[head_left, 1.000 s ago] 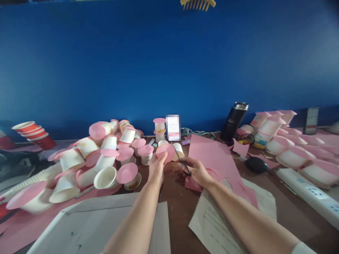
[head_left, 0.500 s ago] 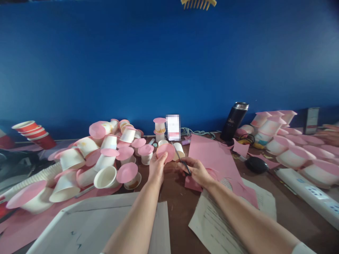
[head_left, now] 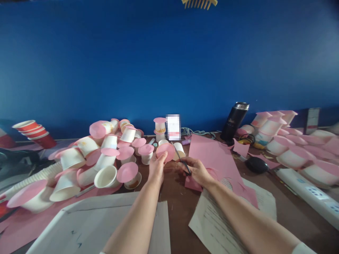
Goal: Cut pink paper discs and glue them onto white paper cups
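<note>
My left hand (head_left: 157, 166) pinches a round pink paper disc (head_left: 168, 151) near its lower left edge, thumb on the face toward me. To its right, my right hand (head_left: 196, 170) is closed on a pair of scissors (head_left: 184, 165), dark handles in the fingers and blades pointing up and away. The blades pass in front of a white paper cup (head_left: 180, 149) just behind the disc. A large sheet of pink paper (head_left: 209, 151) with cut edges lies partly beneath my right hand. Whether the blades touch the disc is hard to tell.
Many paper cups with pink discs (head_left: 127, 172) crowd the left side; more pink-topped cups (head_left: 293, 157) stand at right. Red cups (head_left: 34, 134) are stacked far left. A black flask (head_left: 234, 121), computer mouse (head_left: 256, 164), power strip (head_left: 309, 190) and printed paper (head_left: 209, 225) lie on the right.
My hands, the disc and the scissors hold almost the same position. At the far right edge, another person's blurred hand has gone from view.
</note>
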`<state>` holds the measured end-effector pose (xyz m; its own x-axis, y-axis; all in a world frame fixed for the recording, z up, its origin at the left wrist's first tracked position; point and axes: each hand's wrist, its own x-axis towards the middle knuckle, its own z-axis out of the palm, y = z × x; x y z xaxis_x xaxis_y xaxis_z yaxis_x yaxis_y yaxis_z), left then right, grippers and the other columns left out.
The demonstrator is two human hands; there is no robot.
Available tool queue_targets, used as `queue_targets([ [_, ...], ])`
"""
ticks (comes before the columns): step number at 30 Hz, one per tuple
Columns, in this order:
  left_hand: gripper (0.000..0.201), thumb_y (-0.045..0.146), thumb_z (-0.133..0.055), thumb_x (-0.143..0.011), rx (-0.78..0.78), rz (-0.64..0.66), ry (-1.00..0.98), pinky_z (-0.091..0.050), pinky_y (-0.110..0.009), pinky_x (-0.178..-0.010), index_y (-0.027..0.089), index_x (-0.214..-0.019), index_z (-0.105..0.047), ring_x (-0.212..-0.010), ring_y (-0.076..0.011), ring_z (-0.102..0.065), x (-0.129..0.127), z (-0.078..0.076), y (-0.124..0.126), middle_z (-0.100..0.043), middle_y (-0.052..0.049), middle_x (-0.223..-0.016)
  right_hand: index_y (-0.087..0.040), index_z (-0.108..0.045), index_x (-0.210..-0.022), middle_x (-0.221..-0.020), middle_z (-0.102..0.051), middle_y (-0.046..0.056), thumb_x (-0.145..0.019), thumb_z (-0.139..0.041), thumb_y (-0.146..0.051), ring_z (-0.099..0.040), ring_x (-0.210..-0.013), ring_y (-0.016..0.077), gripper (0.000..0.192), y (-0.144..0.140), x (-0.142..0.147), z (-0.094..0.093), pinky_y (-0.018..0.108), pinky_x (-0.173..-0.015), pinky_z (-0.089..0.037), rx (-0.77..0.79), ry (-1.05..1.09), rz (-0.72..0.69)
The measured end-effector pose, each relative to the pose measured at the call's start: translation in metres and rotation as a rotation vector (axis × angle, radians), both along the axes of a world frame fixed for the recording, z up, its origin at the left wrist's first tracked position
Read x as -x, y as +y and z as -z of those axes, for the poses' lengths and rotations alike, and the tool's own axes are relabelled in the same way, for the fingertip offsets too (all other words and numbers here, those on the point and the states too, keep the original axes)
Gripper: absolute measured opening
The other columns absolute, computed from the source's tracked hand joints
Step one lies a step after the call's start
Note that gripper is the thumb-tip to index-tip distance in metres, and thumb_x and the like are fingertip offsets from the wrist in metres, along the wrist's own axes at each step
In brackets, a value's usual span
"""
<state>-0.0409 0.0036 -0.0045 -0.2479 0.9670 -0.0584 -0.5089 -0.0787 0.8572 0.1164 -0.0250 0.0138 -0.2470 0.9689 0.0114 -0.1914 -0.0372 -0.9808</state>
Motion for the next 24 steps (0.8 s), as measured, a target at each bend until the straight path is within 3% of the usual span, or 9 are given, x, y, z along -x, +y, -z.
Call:
queue_targets([
  [5, 0.037, 0.023, -0.084, -0.059, 0.052, -0.078, -0.219, -0.045, -0.021, -0.064, 0.018, -0.089, -0.063, -0.073, -0.011, -0.062, 0.002, -0.011, -0.003, -0.066, -0.001, -0.084, -0.013, -0.07, -0.088, -0.062, -0.059, -0.001, -0.061, -0.082, -0.05, -0.05, -0.053, 0.01, 0.047, 0.001, 0.001, 0.003, 0.025, -0.051, -0.038, 0.015, -0.055, 0.024],
  [10, 0.032, 0.013, -0.08, -0.062, 0.067, -0.071, -0.393, -0.044, -0.019, -0.06, 0.019, -0.087, -0.061, -0.073, -0.0094, -0.06, 0.004, -0.017, -0.003, -0.065, 0.0, -0.085, -0.013, -0.068, -0.09, -0.062, -0.06, 0.0, -0.062, -0.08, -0.051, -0.05, -0.05, 0.0095, 0.049, 0.0, 0.001, 0.004, 0.024, -0.047, -0.036, 0.048, -0.12, 0.012],
  [24, 0.038, 0.019, -0.085, -0.059, 0.037, -0.044, -0.32, -0.043, -0.019, -0.063, 0.019, -0.088, -0.06, -0.076, -0.0085, -0.059, 0.005, -0.015, -0.003, -0.063, 0.0, -0.09, -0.013, -0.068, -0.092, -0.06, -0.059, -0.001, -0.064, -0.08, -0.051, -0.05, -0.048, 0.0099, 0.049, 0.0, 0.002, 0.005, 0.022, -0.041, -0.033, 0.059, -0.143, -0.01],
])
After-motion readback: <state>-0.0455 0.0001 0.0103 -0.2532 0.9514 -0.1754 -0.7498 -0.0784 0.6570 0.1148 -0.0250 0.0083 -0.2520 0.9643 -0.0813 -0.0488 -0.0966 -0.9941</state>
